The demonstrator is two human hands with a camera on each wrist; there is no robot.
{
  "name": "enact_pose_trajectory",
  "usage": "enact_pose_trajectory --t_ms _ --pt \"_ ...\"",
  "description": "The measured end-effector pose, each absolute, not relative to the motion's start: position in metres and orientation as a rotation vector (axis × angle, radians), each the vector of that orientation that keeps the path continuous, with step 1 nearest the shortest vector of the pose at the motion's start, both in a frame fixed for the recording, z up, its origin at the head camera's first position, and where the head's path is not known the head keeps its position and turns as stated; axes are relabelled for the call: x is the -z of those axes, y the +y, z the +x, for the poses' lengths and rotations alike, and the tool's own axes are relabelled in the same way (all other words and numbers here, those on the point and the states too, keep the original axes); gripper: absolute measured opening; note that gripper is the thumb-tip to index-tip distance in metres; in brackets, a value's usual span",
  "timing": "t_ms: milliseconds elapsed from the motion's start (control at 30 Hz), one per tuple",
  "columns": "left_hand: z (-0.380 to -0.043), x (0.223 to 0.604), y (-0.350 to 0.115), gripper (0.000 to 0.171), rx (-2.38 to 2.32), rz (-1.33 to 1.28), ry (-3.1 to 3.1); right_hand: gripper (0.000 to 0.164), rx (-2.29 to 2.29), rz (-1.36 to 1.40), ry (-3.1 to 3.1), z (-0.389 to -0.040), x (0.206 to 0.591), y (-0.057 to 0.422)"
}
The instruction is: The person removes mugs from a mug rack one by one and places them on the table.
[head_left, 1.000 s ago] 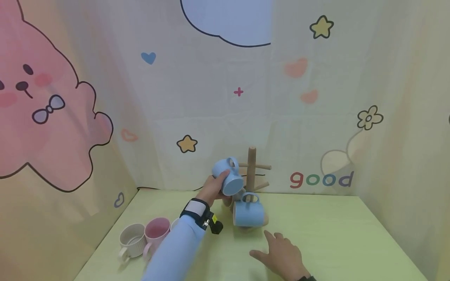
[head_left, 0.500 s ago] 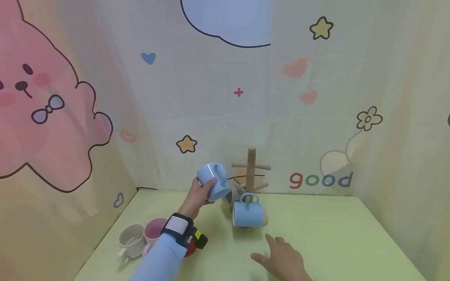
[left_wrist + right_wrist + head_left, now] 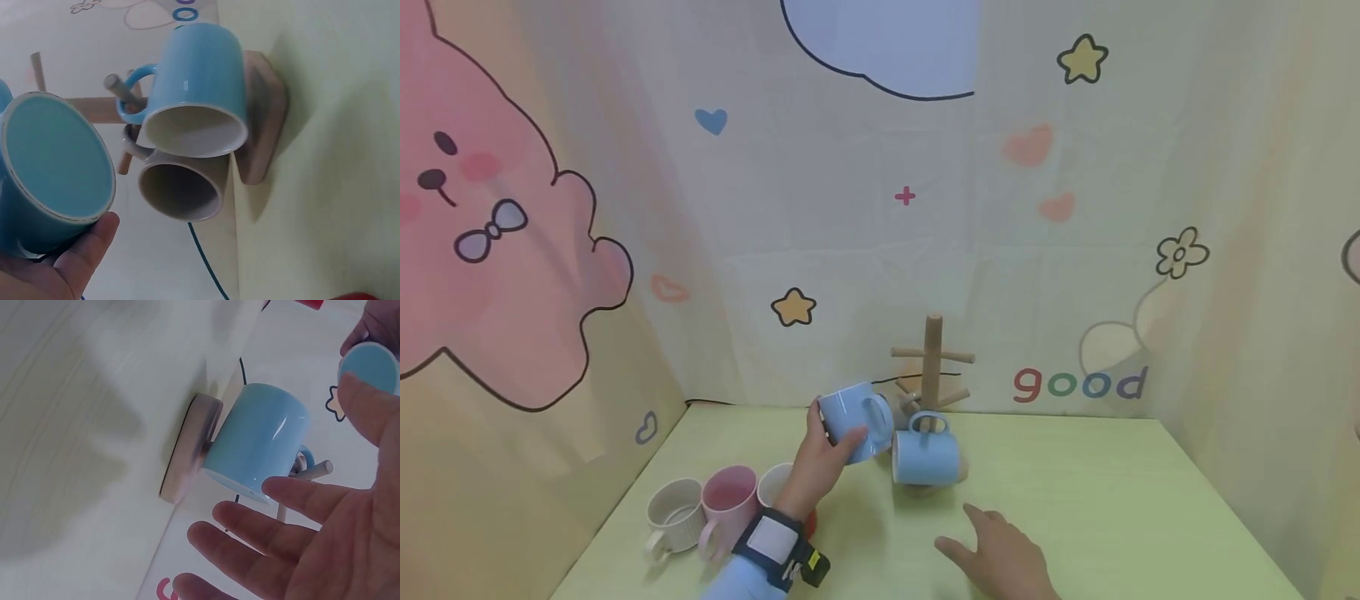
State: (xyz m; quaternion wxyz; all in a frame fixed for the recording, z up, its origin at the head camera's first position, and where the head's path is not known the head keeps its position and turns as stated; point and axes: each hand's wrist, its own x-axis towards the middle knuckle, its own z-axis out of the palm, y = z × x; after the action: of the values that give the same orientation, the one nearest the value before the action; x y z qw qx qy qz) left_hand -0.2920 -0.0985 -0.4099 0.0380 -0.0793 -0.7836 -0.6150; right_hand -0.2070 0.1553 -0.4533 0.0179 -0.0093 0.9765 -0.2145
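Note:
A light blue mug [image 3: 850,417] is gripped in my left hand [image 3: 817,467], tilted, its handle facing right. In the left wrist view the flat base of this mug [image 3: 59,156] shows, with fingers around its side. Just right of it stands a wooden mug tree [image 3: 932,358]. A second blue mug [image 3: 927,458] hangs by its handle from a low peg, lying sideways. Behind that one hangs a greyish mug [image 3: 184,184]. My right hand [image 3: 1006,554] is held with fingers spread, in front of the mug tree and holding nothing.
At the left of the pale green table [image 3: 1075,500] stand a white ribbed mug [image 3: 677,517], a pink mug [image 3: 730,504] and a white mug [image 3: 772,483]. A red item [image 3: 810,523] shows partly behind my left wrist. A printed curtain [image 3: 850,208] closes off the back.
My left hand has drawn the blue mug away from the mug tree, leftward and down toward the table, turning it. The right hand has hardly moved.

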Motion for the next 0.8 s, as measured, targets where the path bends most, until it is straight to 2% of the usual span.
enact_pose_trajectory --t_ms 400,633,800 --pt "-0.277 0.447 -0.086 0.109 1.705 -0.287 -2.492 0.075 0.741 -0.046 3.055 -0.202 0.444 0.158" --pt "-0.267 0.46 -0.079 0.111 1.606 -0.316 -2.513 0.065 0.856 -0.134 3.063 -0.198 0.438 0.156" --pt "-0.261 0.469 -0.074 0.109 1.579 -0.386 -2.506 0.063 0.918 -0.183 3.046 -0.197 0.432 0.155"
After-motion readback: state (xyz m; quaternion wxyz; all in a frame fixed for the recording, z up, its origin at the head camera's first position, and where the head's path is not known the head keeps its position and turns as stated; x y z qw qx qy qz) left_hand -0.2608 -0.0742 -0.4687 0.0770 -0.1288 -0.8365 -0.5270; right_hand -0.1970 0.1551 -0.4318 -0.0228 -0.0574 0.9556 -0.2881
